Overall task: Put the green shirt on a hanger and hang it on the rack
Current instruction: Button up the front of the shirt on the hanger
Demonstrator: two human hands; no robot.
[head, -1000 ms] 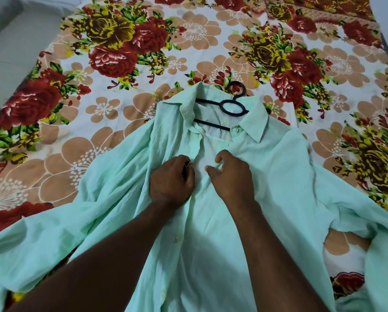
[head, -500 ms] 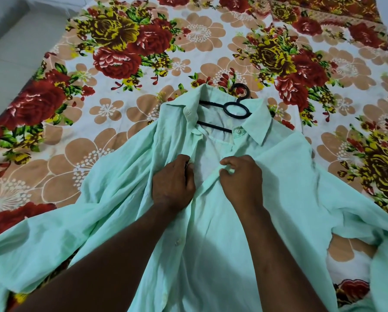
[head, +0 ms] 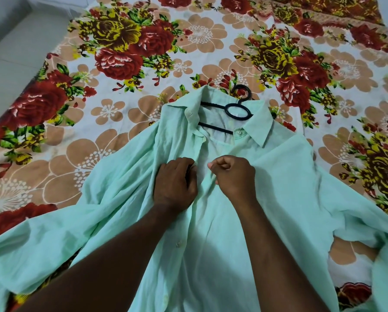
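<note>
A pale green shirt (head: 285, 190) lies spread front-up on a flowered bedsheet (head: 125, 122). A black hanger (head: 237, 111) sits inside its open collar, hook and ring showing, the shoulders hidden under the cloth. My left hand (head: 174, 182) grips the left front edge of the placket just below the collar. My right hand (head: 233, 176) pinches the right front edge beside it, fingers curled. The two edges lie close together between my hands. A button (head: 238, 132) shows at the collar band.
The sheet covers a bed that runs to the top of the view. A pale floor (head: 13, 55) lies off the bed's left side. The shirt's sleeves trail out to both lower corners. No rack is in view.
My right hand has curled tighter on the right front edge and drawn it toward the left hand. The view has shifted a little; the shirt and hanger lie where they were.
</note>
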